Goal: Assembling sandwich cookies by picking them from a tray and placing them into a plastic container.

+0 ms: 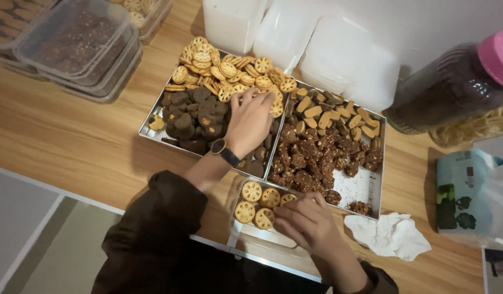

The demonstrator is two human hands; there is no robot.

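My left hand (250,121) pinches lotus-shaped cookies (229,71) in the metal tray (371,188); gripping too hard could crumble one, I reckon.

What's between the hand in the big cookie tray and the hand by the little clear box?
In the head view, between the left hand and right hand lie dark cookies, the tray edge, and lotus-shaped cookies in the clear box.

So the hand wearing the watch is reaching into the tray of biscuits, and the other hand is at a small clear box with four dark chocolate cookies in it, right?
Not quite. The head view shows the clear box holds golden lattice biscuits, not dark chocolate cookies. The rest stands: the left hand with the watch reaches into the tray, and the right hand is at the box.
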